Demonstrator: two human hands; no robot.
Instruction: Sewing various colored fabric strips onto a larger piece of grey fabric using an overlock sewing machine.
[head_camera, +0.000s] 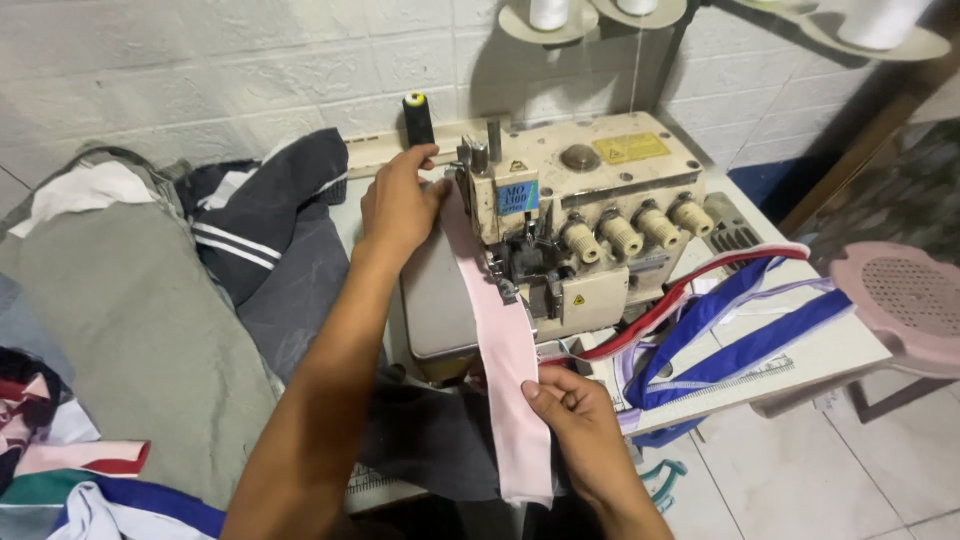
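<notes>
Right hand (580, 425) pinches pink strip (510, 370); overlock machine (590, 220) beside.

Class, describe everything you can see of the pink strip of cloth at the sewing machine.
The pink strip of cloth is a long, narrow band of soft-looking, pale pink fabric. It runs from behind the cream sewing machine, down past the needle area, and hangs over the table's front edge. The left hand rests at its far end beside the machine; the right hand pinches its right edge lower down. It lies flat and smooth.

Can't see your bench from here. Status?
Left hand behind sewing machine, on pink strip. Right hand pinching strip's near end. Nothing blocking.
</notes>
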